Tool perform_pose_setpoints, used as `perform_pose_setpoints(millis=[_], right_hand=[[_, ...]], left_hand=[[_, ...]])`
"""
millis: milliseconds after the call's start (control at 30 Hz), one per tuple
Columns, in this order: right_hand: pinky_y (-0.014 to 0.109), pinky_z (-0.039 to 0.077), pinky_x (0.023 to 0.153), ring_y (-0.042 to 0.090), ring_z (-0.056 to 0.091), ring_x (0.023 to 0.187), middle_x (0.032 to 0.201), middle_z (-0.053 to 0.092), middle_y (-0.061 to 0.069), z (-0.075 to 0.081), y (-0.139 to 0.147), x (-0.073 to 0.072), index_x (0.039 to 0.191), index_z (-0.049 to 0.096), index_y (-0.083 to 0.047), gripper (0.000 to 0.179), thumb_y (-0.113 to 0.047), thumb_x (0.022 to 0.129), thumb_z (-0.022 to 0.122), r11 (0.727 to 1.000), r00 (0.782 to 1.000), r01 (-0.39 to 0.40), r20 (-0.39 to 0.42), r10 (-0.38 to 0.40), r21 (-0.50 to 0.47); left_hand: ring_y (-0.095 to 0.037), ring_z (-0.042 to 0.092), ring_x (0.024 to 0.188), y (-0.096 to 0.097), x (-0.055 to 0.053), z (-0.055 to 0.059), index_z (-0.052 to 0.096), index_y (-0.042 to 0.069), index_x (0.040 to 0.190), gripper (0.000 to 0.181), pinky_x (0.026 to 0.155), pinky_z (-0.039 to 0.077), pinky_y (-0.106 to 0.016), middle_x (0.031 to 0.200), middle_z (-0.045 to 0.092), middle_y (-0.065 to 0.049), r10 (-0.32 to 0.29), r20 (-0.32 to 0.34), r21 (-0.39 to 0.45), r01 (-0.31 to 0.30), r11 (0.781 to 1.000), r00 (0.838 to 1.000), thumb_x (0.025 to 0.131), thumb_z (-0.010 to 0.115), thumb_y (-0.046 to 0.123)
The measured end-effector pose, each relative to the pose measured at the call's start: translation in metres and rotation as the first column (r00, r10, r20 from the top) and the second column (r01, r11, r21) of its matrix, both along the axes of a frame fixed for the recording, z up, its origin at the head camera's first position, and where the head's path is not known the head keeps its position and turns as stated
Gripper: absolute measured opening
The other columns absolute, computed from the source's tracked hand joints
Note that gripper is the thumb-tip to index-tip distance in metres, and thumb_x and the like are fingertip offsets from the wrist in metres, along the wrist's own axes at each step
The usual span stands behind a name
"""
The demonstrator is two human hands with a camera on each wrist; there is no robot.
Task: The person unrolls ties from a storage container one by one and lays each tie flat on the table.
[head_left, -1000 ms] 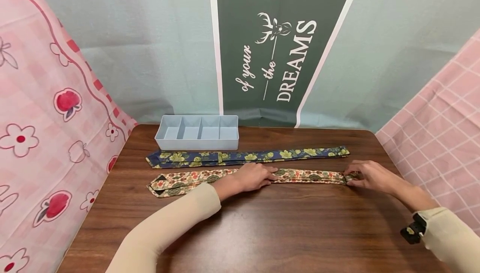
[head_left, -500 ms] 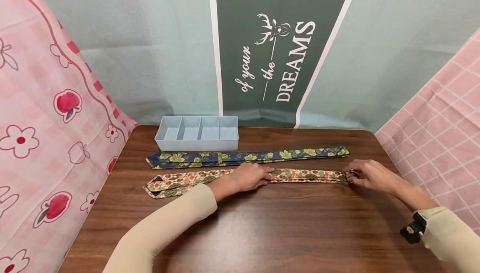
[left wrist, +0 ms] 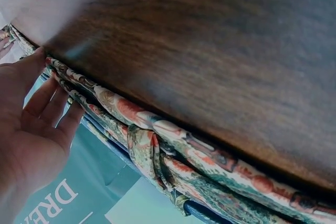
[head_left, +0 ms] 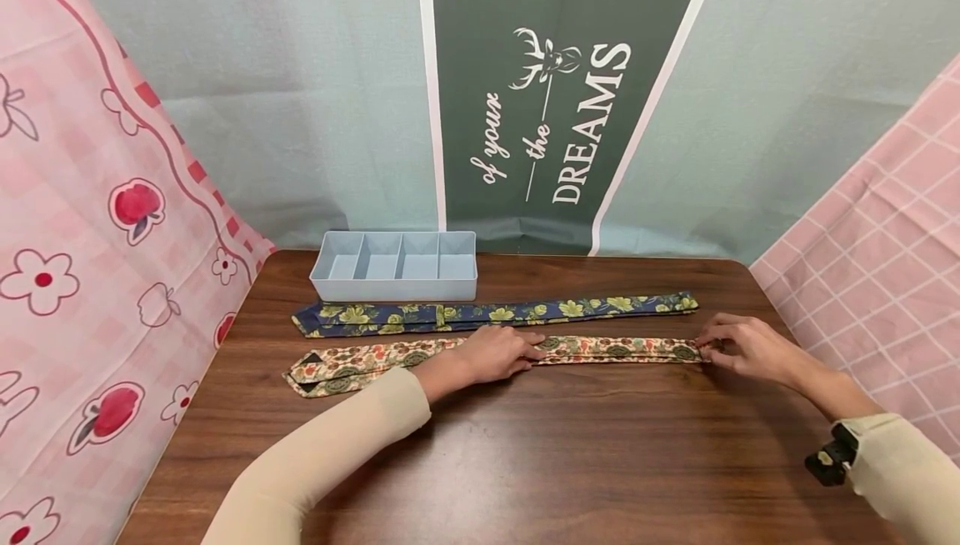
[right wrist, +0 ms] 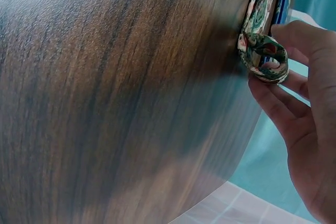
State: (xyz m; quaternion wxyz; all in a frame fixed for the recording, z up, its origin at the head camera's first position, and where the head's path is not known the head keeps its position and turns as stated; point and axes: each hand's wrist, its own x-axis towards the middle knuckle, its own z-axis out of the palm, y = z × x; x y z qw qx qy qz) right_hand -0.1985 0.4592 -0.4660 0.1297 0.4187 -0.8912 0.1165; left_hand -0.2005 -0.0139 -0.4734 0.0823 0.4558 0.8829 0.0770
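A cream floral necktie point(head_left: 615, 349) lies lengthwise on the wooden table, underside up, its wide pointed end at the left. Over its middle is my left hand point(head_left: 495, 353); in the left wrist view, the thumb and fingertips pinch the tie's edges, near a fabric keeper loop point(left wrist: 144, 153). My right hand point(head_left: 750, 349) pinches the narrow right end. In the right wrist view that end bends into a small loop point(right wrist: 265, 59) between thumb and fingers. Behind it, a navy necktie with yellow flowers point(head_left: 555, 309) lies roughly parallel, untouched.
A pale blue box with several compartments point(head_left: 393, 289) stands at the back left, just behind the navy tie. The brown table point(head_left: 570, 453) ends at a grey-green hanging cloth point(head_left: 360, 112). Pink patterned cloths point(head_left: 892, 253) flank both sides.
The cream tie has slid slightly left, its pointed end shifting along with my left hand. My right hand has moved a little to the right, its fingers still at the narrow end.
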Motion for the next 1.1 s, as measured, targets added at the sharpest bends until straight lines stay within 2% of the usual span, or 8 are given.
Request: perform_pose_setpoints(millis=[167, 367, 567, 733, 900, 1000, 1100], right_hand=[[0.017, 0.051, 0.065, 0.007, 0.068, 0.077, 0.092, 0.071, -0.006, -0.003, 0.007, -0.002, 0.089, 0.081, -0.020, 0.030, -0.002, 0.068, 0.093, 1.000, 1.000, -0.014, -0.019, 0.014, -0.025], [0.015, 0.051, 0.066, 0.009, 0.071, 0.077, 0.091, 0.074, -0.005, -0.006, 0.015, -0.004, 0.087, 0.080, -0.020, 0.041, 0.006, 0.059, 0.093, 0.999, 1.000, -0.006, -0.026, 0.005, -0.045], [0.015, 0.052, 0.067, 0.012, 0.072, 0.077, 0.091, 0.075, -0.002, -0.009, 0.022, -0.005, 0.087, 0.080, -0.020, 0.035, 0.001, 0.063, 0.094, 0.999, 0.999, -0.016, -0.052, 0.015, -0.033], [0.016, 0.051, 0.066, 0.012, 0.073, 0.077, 0.091, 0.077, 0.001, -0.011, 0.025, -0.004, 0.086, 0.080, -0.020, 0.039, 0.002, 0.058, 0.095, 1.000, 0.998, 0.018, -0.061, -0.020, -0.021], [0.017, 0.052, 0.064, 0.009, 0.074, 0.078, 0.093, 0.080, 0.003, -0.012, 0.025, 0.000, 0.087, 0.082, -0.021, 0.037, 0.000, 0.060, 0.096, 0.996, 0.995, 0.087, -0.041, -0.087, -0.003], [0.017, 0.053, 0.063, 0.009, 0.075, 0.079, 0.096, 0.082, 0.006, -0.013, 0.026, 0.003, 0.089, 0.083, -0.021, 0.037, -0.001, 0.061, 0.096, 0.992, 0.992, 0.126, -0.028, -0.126, 0.006], [0.018, 0.054, 0.065, 0.013, 0.077, 0.082, 0.099, 0.082, 0.008, -0.015, 0.026, 0.005, 0.089, 0.083, -0.021, 0.036, -0.001, 0.062, 0.096, 0.989, 0.988, 0.150, -0.027, -0.150, 0.008]], left_hand=[[-0.023, 0.068, 0.128, -0.001, 0.000, -0.002, 0.067, 0.028, 0.146, 0.036, 0.098, 0.059, -0.043, 0.160, 0.051, 0.004, -0.002, -0.002, 0.019, 0.002, 1.000, 1.000, 0.111, 0.058, 0.031], [-0.024, 0.068, 0.127, -0.004, 0.000, -0.006, 0.063, 0.028, 0.150, 0.039, 0.097, 0.060, -0.040, 0.162, 0.050, 0.003, -0.002, -0.028, 0.030, 0.003, 1.000, 1.000, 0.111, 0.059, 0.028], [-0.024, 0.071, 0.121, -0.004, 0.001, -0.006, 0.058, 0.029, 0.154, 0.044, 0.092, 0.062, -0.037, 0.163, 0.048, 0.002, 0.020, -0.042, 0.006, -0.020, 1.000, 0.999, 0.110, 0.060, 0.029], [-0.023, 0.074, 0.113, -0.004, 0.000, -0.006, 0.059, 0.029, 0.154, 0.043, 0.086, 0.063, -0.037, 0.163, 0.048, 0.002, 0.028, -0.030, 0.017, -0.028, 0.999, 0.999, 0.110, 0.060, 0.028], [-0.022, 0.076, 0.107, -0.004, 0.000, -0.007, 0.060, 0.029, 0.153, 0.043, 0.083, 0.063, -0.037, 0.162, 0.049, 0.002, 0.032, -0.025, 0.023, -0.032, 0.999, 0.999, 0.110, 0.060, 0.027], [-0.022, 0.076, 0.108, -0.004, 0.000, -0.007, 0.060, 0.029, 0.153, 0.043, 0.087, 0.063, -0.037, 0.162, 0.049, 0.002, 0.036, -0.020, 0.023, -0.035, 0.999, 0.999, 0.110, 0.059, 0.027], [-0.023, 0.074, 0.116, -0.004, 0.000, -0.008, 0.060, 0.029, 0.153, 0.042, 0.092, 0.062, -0.038, 0.162, 0.049, 0.003, 0.035, -0.020, 0.025, -0.035, 0.999, 0.999, 0.110, 0.060, 0.028]])
